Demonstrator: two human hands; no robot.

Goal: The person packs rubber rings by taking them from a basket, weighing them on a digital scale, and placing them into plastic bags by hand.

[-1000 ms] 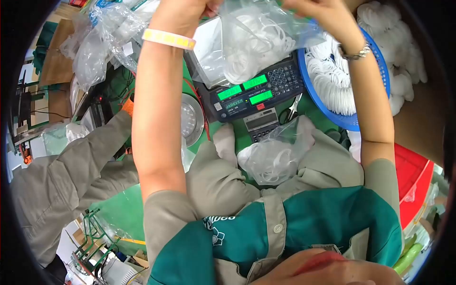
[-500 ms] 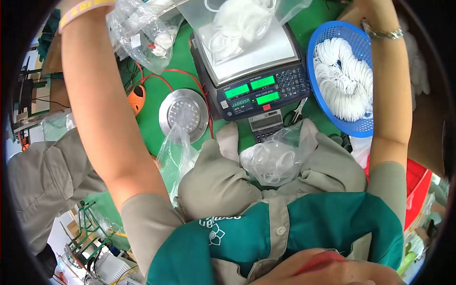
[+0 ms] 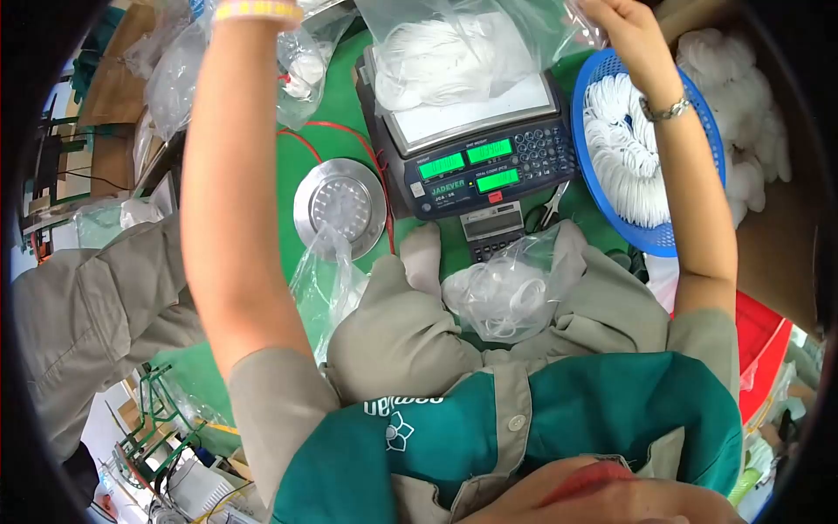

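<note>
My right hand is closed in a pinch on the edge of a clear plastic bag at the top. Bundled white loops fill that bag, which rests on the pan of a digital counting scale with lit green displays. Past the yellow-and-white wristband, my left arm leaves the top of the view, so its hand is hidden. Below my right forearm, a blue plastic basket holds many more white loops.
A calculator and scissors lie below the scale. Between my legs is a bag of white loops. A round metal dish stands left, near a red cable. A cardboard box with white bundles is at right.
My right hand has come into view from the top right, moving left over the basket. My left arm has shifted right. The bag's loops now lie more compactly on the scale.
</note>
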